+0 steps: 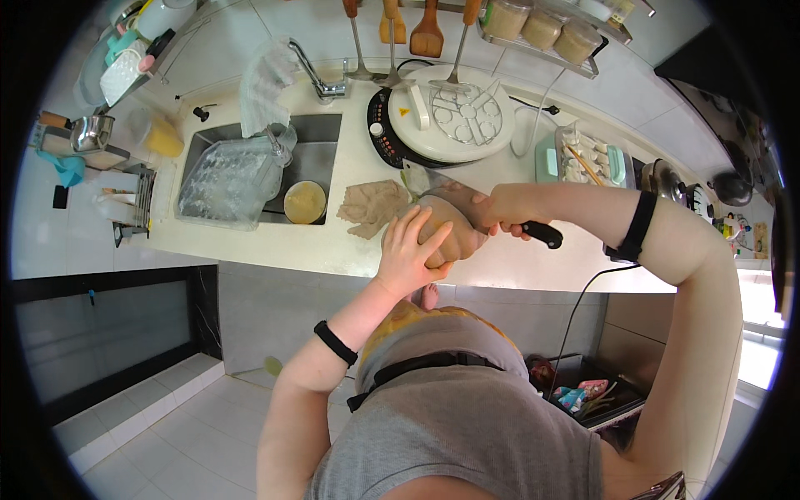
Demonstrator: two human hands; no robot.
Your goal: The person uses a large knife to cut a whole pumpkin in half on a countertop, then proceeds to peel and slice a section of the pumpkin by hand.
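Note:
My left hand point(409, 250) lies with spread fingers on a tan, ribbed pumpkin point(455, 228), pressing it against the countertop near its front edge. In my right hand point(503, 209) is a broad-bladed kitchen knife point(544, 234), its black handle sticking out below the fingers. The shiny blade runs to the left from that hand along the far side of the pumpkin. How far the edge has entered the flesh, if at all, I cannot tell. A crumpled brown cloth point(375, 203) lies left of the pumpkin, and a small green-and-clear packet point(414, 178) is just beyond it.
A sink point(312, 144) at left holds a clear plastic container point(219, 181) and a bowl of yellow contents point(305, 202). Behind the pumpkin stands a white-lidded electric cooker point(406, 137). Dumplings fill a box point(587, 159) at right. Spatulas point(427, 37) hang above. A cable point(572, 331) droops over the counter's edge.

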